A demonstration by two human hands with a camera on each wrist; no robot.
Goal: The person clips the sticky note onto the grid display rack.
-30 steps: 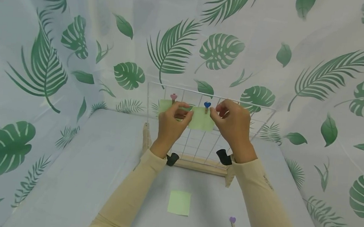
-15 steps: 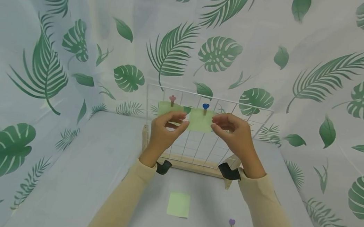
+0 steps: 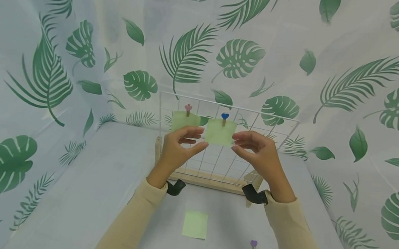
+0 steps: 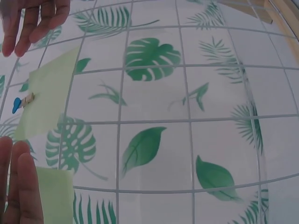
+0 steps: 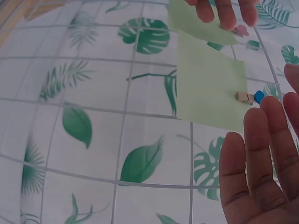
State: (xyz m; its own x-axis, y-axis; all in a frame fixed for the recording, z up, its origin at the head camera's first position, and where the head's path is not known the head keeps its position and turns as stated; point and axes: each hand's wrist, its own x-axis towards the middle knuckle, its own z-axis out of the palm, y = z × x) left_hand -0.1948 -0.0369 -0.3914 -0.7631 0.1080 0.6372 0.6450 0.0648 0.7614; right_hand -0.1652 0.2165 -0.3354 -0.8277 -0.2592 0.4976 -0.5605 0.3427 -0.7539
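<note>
A green sticky note (image 3: pixel 220 134) hangs on a white wire grid (image 3: pixel 214 159), held by a small wooden clothespin with a blue heart (image 3: pixel 224 117). My left hand (image 3: pixel 180 147) is at its left side, fingers relaxed and gripping nothing. On the note's right, my right hand (image 3: pixel 258 147) has its fingertips near the edge, also without a grip. Behind the left fingers hangs another green note (image 3: pixel 182 119), partly hidden, under a clothespin with a pink heart (image 3: pixel 188 109). In the right wrist view the blue-heart clothespin (image 5: pixel 250 97) pinches the note's top edge.
The grid stands in a wooden base (image 3: pixel 213 181) on the white table. Nearer to me lie a loose green sticky note (image 3: pixel 195 225) and a clothespin with a purple heart (image 3: pixel 254 247). A leaf-patterned curtain (image 3: pixel 241 58) rises behind.
Both hands have dropped lower and drawn slightly apart. My right hand has come away from beside the blue-heart clothespin, its fingers loosening; the hung notes stay in place.
</note>
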